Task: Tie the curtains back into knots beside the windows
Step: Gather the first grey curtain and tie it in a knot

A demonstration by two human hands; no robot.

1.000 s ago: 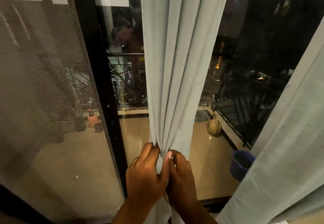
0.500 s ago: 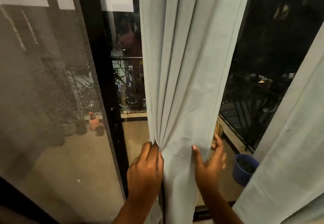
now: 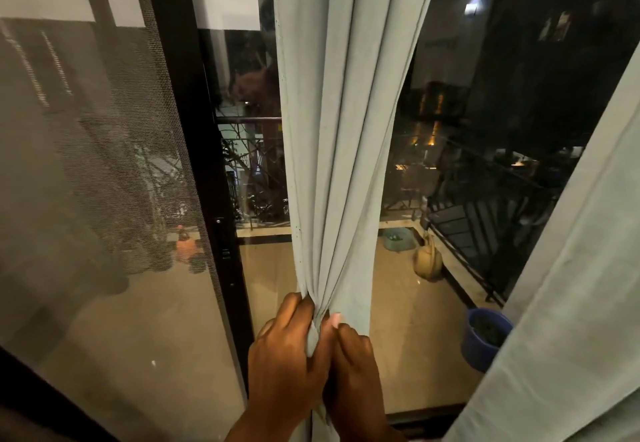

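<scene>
A pale grey-green curtain hangs down the middle of the view in front of a tall window at night. It is gathered into tight folds at waist height. My left hand grips the bunched folds from the left. My right hand grips the same bunch from the right, thumb pressed against the cloth, touching my left hand. A second curtain panel of the same cloth hangs loose along the right side.
A black door frame stands left of the curtain, with a mesh screen panel beyond it. Outside lie a tiled balcony floor, a dark railing, a blue pot and a tan watering can.
My right hand had reached out to the curtain's right edge; it has now swept that cloth back in and closed on the bunch beside my left hand.
</scene>
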